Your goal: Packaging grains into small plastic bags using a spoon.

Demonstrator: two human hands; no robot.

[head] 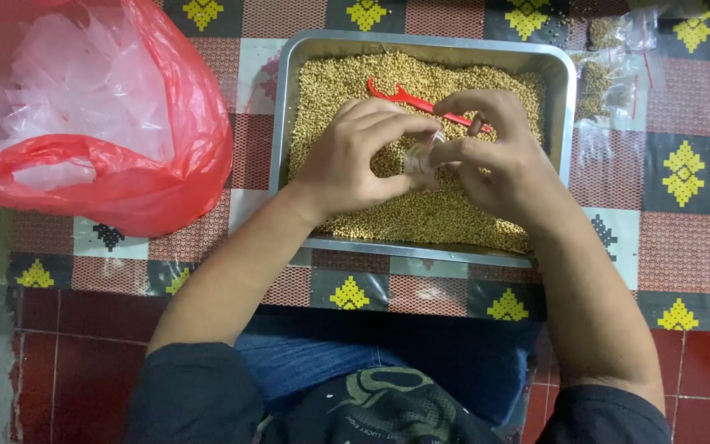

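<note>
Holding a tiny clear plastic bag (422, 154) between both hands right over the metal tray (289, 107) of small yellowish seeds (347, 82), so the bagging looks well underway but far from finished. Left hand (353, 160) curled, thumb and fingers pinched shut on the near edge of the little bag; right hand (499, 152) doing the same from the other side, fingers closed on the bag's mouth. Hard to tell whether anything is inside that bag yet, too small and see-through. Done so far, judging by the layout: a few filled clear packets (606, 70) lying on the checked cloth surface (684, 238) just beside the tray's far right corner. Left to go: pretty much the whole tray, seeds heaped nearly to the rim, plus a big red plastic bag (149, 164) off to the left stuffed with what look like empty clear bags (84, 82). Red plastic scoop-type tool (396, 96) lying on the seeds just behind the hands, untouched right now.
</note>
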